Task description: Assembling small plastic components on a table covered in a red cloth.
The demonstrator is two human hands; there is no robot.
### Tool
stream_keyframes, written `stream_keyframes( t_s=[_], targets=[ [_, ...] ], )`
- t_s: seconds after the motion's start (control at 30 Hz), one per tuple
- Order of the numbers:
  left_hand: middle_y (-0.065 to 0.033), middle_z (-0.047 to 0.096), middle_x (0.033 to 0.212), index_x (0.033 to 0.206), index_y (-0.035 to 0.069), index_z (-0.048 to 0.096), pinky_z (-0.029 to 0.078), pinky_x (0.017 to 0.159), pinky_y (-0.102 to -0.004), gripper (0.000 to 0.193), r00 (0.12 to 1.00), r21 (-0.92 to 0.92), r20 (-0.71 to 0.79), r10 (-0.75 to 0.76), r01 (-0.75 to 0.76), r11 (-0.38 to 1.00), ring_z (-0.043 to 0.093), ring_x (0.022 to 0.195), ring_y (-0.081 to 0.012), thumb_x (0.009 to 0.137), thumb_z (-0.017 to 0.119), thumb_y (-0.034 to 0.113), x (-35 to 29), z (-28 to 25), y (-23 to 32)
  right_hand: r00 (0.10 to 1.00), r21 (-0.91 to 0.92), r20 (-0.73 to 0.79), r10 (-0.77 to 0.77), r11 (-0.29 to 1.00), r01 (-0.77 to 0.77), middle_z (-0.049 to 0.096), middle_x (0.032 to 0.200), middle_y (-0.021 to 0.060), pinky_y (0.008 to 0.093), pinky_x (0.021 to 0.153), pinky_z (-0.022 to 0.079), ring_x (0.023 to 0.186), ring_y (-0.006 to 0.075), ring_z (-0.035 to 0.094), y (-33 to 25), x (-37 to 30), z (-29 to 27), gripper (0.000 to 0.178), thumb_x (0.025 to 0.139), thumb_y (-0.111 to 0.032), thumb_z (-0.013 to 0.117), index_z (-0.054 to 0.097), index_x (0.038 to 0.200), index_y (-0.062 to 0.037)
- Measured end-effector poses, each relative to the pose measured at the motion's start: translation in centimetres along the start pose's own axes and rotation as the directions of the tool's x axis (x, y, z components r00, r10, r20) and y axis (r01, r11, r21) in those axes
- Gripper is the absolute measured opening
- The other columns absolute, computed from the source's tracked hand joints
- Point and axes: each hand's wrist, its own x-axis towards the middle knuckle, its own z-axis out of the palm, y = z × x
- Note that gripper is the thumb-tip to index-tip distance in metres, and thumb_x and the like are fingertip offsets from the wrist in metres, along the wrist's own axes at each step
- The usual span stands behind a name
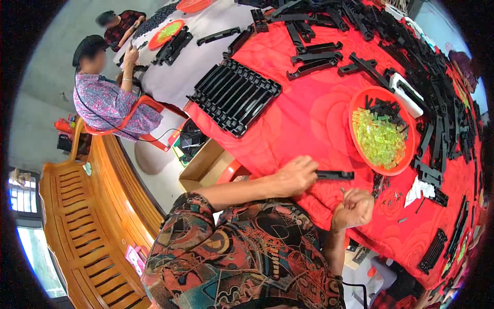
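My left hand (297,174) rests on the red cloth (309,118) and grips one end of a short black plastic bar (335,175) that lies flat. My right hand (353,207) is closed into a fist just to the right, holding a small thin tool or pin whose tip sticks up; I cannot tell which. Beyond both hands sits an orange bowl (360,149) filled with clear yellow-green plastic pieces (380,138) and a few black parts.
A stack of black strips (234,95) lies at the cloth's left edge. Several more black bars crowd the far and right side. White paper (419,189) lies right. Two other people sit at a grey table (190,56) far left. An open cardboard box (203,167) and a wooden bench (77,226) stand below.
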Motion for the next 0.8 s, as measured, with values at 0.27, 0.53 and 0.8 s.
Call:
stream_keyframes(
  t_s=[0.27,0.53,0.8],
  targets=[
    [-0.0153,0.053,0.107,0.075,0.003,0.059,0.039,0.076,-0.0444,0.018,0.920,0.406,-0.257,-0.297,0.382,0.830,0.049,0.095,-0.0320,0.066,0.071,0.013,-1.7,-5.4,-5.6,0.958,-0.417,-0.007,0.288,0.869,-0.265,0.045,0.057,0.0007,0.0225,0.044,0.026,0.050,0.0057,0.035,1.9,-1.4,-1.2,0.027,0.092,-0.013,0.045,0.046,0.067,-0.0022],
    [-0.0166,0.054,0.113,0.075,0.001,0.062,0.038,0.086,-0.0450,0.016,0.829,0.490,-0.367,-0.423,0.558,0.669,0.048,0.106,-0.0337,0.066,0.071,0.011,-2.7,-5.1,-9.6,0.915,-0.416,-0.063,0.398,0.823,-0.387,0.046,0.057,0.0000,0.0223,0.045,0.030,0.050,0.0050,0.037,2.9,-1.4,-1.8,0.028,0.093,-0.013,0.046,0.049,0.068,-0.0017],
    [-0.0179,0.053,0.114,0.077,-0.001,0.059,0.039,0.085,-0.0451,0.017,0.823,0.466,-0.337,-0.457,0.567,0.679,0.049,0.104,-0.0336,0.068,0.069,0.009,-2.8,-5.0,-9.6,0.868,-0.312,-0.119,0.482,0.812,-0.493,0.043,0.057,-0.0011,0.0219,0.044,0.029,0.048,0.0042,0.035,3.0,-0.8,-2.4,0.028,0.093,-0.011,0.045,0.047,0.066,-0.0028]
  ],
)
